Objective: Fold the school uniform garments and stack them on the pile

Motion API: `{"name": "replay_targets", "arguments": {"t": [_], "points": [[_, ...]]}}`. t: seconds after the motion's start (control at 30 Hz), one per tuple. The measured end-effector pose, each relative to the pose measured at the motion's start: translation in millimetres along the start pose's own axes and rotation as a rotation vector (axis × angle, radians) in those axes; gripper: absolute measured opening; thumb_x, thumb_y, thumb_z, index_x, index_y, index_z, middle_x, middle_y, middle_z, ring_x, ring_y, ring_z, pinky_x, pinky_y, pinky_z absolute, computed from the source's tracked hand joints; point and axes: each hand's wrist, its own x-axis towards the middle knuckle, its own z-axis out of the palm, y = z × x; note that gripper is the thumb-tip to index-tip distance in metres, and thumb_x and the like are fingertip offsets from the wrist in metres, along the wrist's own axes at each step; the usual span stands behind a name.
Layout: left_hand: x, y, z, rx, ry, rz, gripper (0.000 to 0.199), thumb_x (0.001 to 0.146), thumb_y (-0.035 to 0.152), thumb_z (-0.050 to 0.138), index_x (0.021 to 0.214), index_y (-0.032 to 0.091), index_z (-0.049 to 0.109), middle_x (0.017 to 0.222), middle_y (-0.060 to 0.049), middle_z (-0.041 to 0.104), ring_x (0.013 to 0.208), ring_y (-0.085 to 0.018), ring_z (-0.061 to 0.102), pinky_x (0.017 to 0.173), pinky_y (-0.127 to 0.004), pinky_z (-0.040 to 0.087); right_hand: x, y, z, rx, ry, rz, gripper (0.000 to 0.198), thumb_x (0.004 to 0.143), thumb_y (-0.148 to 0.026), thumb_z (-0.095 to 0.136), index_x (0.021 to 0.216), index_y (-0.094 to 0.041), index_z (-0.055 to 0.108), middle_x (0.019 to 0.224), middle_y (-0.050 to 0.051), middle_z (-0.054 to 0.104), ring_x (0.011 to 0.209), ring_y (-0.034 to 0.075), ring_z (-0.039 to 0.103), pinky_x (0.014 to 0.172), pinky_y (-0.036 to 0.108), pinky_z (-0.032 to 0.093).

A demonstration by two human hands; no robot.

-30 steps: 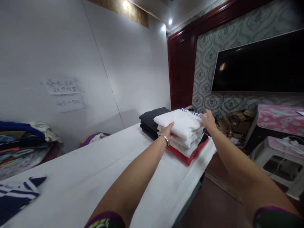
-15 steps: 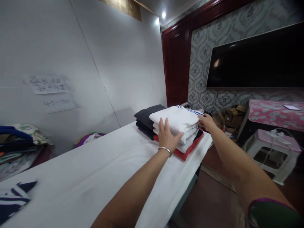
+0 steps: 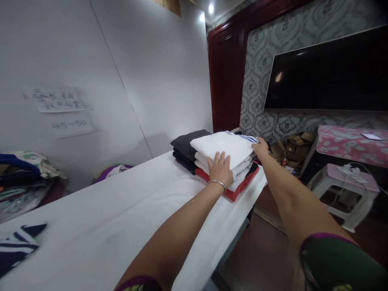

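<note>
A folded white garment with blue stripes (image 3: 224, 145) lies on top of a stack on the white-covered table (image 3: 127, 214). Under it are more folded white and grey clothes, with a folded red garment (image 3: 233, 196) at the bottom. My left hand (image 3: 220, 169) rests against the near side of the stack, its fingers spread over the top garment's edge. At the striped right end, my right hand (image 3: 261, 148) has its fingers closed on the garment's edge. A second stack of dark folded clothes (image 3: 186, 145) stands directly left and behind, touching the white one.
A navy-and-white striped garment (image 3: 18, 246) lies at the table's left. More clothes are heaped beyond its far edge (image 3: 27, 169). Right of the table stand a pink-topped stool (image 3: 348, 178) with a power strip, and cardboard boxes (image 3: 295, 147). A wall board rises behind.
My left hand has moved slightly right along the stack's near edge. My right hand has shifted a little up at the striped end, and the top garment lies flatter. The view has shifted slightly.
</note>
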Motion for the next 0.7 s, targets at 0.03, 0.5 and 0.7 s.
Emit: {"name": "replay_targets", "arguments": {"t": [0.03, 0.5, 0.7], "points": [[-0.6, 0.5, 0.0, 0.002, -0.008, -0.003, 0.057, 0.08, 0.026, 0.047, 0.136, 0.023, 0.042, 0.151, -0.005, 0.032, 0.14, -0.027, 0.019, 0.11, -0.058, 0.019, -2.1, 2.0, 0.8, -0.032, -0.016, 0.006, 0.054, 0.073, -0.017, 0.052, 0.127, -0.013, 0.052, 0.116, 0.012, 0.061, 0.107, 0.024, 0.056, 0.094, 0.036, 0.043], [-1.3, -2.2, -1.7, -0.056, 0.013, 0.027, 0.061, 0.081, 0.043, 0.048, 0.137, 0.022, 0.041, 0.15, -0.007, 0.033, 0.139, -0.03, 0.019, 0.11, -0.061, 0.015, -22.9, -108.3, 13.4, -0.328, -0.207, -0.663, 0.053, 0.091, -0.046, 0.041, 0.138, -0.022, 0.044, 0.148, 0.011, 0.035, 0.137, 0.031, 0.027, 0.108, 0.051, 0.027], [-1.5, -7.4, -0.4, -0.104, 0.011, 0.036, 0.059, 0.085, 0.049, 0.044, 0.137, 0.021, 0.04, 0.15, -0.01, 0.033, 0.139, -0.031, 0.021, 0.109, -0.064, 0.015, -35.6, -127.6, 59.1, -0.391, -0.636, -0.725, 0.048, 0.086, -0.046, 0.049, 0.117, -0.012, 0.064, 0.122, 0.011, 0.062, 0.115, 0.022, 0.056, 0.102, 0.035, 0.037]]}}
